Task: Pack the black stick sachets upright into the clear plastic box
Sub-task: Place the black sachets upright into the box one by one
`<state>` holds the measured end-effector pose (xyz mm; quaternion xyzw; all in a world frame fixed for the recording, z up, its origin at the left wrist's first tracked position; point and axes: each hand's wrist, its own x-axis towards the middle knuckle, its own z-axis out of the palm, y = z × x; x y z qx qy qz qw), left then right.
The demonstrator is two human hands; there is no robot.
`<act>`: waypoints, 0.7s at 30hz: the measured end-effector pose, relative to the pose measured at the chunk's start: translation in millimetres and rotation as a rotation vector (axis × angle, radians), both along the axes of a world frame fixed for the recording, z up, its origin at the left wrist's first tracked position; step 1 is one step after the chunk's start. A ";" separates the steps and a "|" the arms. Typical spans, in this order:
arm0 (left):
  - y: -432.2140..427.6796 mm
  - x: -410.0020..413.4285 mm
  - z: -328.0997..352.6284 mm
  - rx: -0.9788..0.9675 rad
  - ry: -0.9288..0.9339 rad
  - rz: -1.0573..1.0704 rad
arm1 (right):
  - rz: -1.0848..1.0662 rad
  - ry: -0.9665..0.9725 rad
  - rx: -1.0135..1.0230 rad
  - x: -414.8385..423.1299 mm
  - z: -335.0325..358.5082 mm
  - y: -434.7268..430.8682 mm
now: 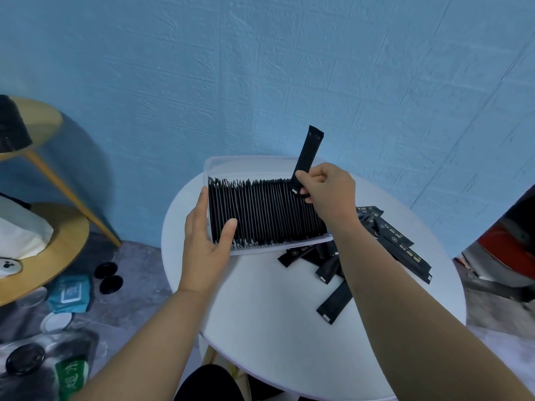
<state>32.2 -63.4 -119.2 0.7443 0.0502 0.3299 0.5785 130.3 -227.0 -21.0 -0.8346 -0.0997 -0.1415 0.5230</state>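
Note:
A clear plastic box stands tilted on the round white table, packed with a dense row of black stick sachets. My left hand grips the box's left end, thumb pressed on the sachets. My right hand pinches the lower end of one black sachet, which points up over the right end of the row. Several loose sachets lie on the table to the right of the box, partly hidden by my right forearm.
A wooden two-tier side table stands at the left with a white bag on it. Black lids, a blue wipes pack and other clutter lie on the floor below it. A blue wall rises behind the table.

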 end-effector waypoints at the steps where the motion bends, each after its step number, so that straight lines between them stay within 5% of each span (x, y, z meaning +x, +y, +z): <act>1: 0.2 0.2 -0.3 0.001 0.000 0.001 | -0.009 0.000 0.007 0.4 -0.8 2.0; 11: 0.1 1.3 -0.6 0.010 -0.009 0.007 | -0.056 -0.019 0.012 -0.5 -5.1 6.0; 21: 1.0 2.4 -1.9 0.029 -0.009 0.015 | 0.038 0.044 -0.261 -3.6 -23.0 0.8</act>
